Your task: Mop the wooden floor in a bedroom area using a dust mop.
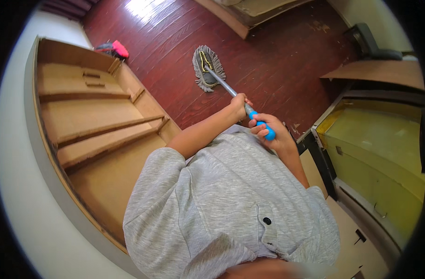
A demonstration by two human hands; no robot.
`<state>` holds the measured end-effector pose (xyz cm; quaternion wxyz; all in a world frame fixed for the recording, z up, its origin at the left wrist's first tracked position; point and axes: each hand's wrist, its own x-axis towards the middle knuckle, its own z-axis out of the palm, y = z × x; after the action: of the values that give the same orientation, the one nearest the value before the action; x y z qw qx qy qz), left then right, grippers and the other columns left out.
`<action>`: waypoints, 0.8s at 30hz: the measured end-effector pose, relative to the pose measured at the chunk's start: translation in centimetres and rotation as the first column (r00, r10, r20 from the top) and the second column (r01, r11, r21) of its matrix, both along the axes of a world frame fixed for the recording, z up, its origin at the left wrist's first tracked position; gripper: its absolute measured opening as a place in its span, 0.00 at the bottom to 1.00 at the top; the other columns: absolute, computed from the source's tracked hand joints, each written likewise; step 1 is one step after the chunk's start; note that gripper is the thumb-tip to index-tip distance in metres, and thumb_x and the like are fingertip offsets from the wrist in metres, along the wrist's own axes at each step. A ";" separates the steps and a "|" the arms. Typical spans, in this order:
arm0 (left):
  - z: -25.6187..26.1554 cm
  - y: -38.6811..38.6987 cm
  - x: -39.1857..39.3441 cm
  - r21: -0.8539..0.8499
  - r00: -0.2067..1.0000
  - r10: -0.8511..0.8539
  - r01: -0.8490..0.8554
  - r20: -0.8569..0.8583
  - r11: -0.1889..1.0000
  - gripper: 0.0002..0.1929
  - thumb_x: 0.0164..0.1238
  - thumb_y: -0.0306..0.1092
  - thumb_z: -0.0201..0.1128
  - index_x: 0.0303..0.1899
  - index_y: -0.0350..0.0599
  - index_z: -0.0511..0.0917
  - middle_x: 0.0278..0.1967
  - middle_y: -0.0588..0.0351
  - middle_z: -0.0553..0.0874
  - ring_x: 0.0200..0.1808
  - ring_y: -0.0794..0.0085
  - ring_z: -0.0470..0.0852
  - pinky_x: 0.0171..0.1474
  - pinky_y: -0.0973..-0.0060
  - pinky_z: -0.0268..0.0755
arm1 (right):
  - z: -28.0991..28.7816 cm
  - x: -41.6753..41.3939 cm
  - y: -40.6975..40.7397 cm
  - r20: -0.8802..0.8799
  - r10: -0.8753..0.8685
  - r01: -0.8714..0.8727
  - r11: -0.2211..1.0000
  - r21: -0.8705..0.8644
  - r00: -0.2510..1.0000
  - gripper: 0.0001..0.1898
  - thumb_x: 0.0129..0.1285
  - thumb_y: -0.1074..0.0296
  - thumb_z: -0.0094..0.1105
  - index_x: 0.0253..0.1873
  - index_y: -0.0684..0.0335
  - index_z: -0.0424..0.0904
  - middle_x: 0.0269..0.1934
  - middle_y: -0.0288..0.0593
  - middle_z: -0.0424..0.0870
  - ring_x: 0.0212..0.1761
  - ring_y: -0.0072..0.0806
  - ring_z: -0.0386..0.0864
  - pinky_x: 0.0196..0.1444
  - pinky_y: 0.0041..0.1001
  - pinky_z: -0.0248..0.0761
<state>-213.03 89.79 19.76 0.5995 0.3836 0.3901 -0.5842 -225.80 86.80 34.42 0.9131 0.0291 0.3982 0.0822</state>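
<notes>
A dust mop with a grey fringed head (210,78) rests on the dark red wooden floor (163,73) ahead of me. From its middle a grey metal pole (223,83) slants back towards my body and ends in a blue handle grip (270,134). My left hand (239,104) is wrapped around the pole, above the blue part. Closer to my chest, my right hand (273,129) closes on the blue grip near its end.
Along the left wall lies a wooden frame with cross-slats (104,139). A pink and black item (119,48) sits beyond its far corner. Another wooden piece (245,29) juts in at the top. To the right are a brown board (376,73) and a yellowish cabinet (376,146).
</notes>
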 end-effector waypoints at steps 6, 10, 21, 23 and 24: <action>4.1 5.0 -0.6 -0.140 0.887 0.223 -0.301 -0.404 0.943 0.10 0.52 0.23 0.49 0.18 0.48 0.58 0.13 0.64 0.64 0.13 0.80 0.63 0.18 0.82 0.62 | 5.8 1.2 -0.1 -0.199 0.692 -0.664 0.506 -0.551 0.693 0.12 0.59 0.71 0.45 0.48 0.63 0.64 0.27 0.36 0.69 0.15 0.16 0.67 0.12 0.15 0.63; 6.1 7.2 -1.9 -0.281 0.727 0.184 -0.468 -0.661 0.838 0.13 0.52 0.23 0.52 0.16 0.48 0.58 0.13 0.64 0.66 0.17 0.79 0.66 0.26 0.81 0.66 | 12.5 2.6 1.7 -0.618 0.751 -0.722 -0.293 -0.627 0.232 0.23 0.60 0.69 0.44 0.61 0.64 0.58 0.26 0.43 0.74 0.17 0.29 0.73 0.18 0.30 0.69; 13.2 8.8 -2.5 -0.614 0.779 -0.053 -0.448 -0.625 0.650 0.12 0.60 0.26 0.52 0.18 0.45 0.65 0.18 0.64 0.70 0.28 0.76 0.74 0.53 0.72 0.67 | 20.2 2.0 3.6 -0.972 0.205 0.063 -0.978 -0.199 0.115 0.21 0.57 0.67 0.54 0.57 0.59 0.68 0.29 0.46 0.75 0.28 0.37 0.75 0.28 0.33 0.67; 13.9 8.9 -2.4 -0.655 0.794 -0.084 -0.432 -0.603 0.621 0.12 0.60 0.27 0.52 0.18 0.45 0.66 0.20 0.64 0.72 0.30 0.76 0.76 0.54 0.72 0.67 | 21.3 1.7 4.2 -0.986 0.104 0.124 -0.988 -0.088 0.131 0.22 0.54 0.67 0.57 0.55 0.59 0.69 0.28 0.45 0.75 0.27 0.36 0.75 0.26 0.32 0.66; 14.4 8.6 -2.4 -0.662 0.814 -0.094 -0.393 -0.573 0.638 0.11 0.61 0.27 0.52 0.19 0.45 0.68 0.22 0.63 0.74 0.34 0.76 0.77 0.56 0.71 0.66 | 21.9 1.4 4.5 -0.977 0.045 0.171 -0.985 -0.009 0.206 0.21 0.52 0.69 0.58 0.53 0.59 0.71 0.28 0.43 0.74 0.27 0.34 0.75 0.26 0.31 0.66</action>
<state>-215.47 98.40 34.11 0.6102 -0.1257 0.2997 -0.7225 -224.38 91.33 56.29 0.0471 0.9642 0.0019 -0.2610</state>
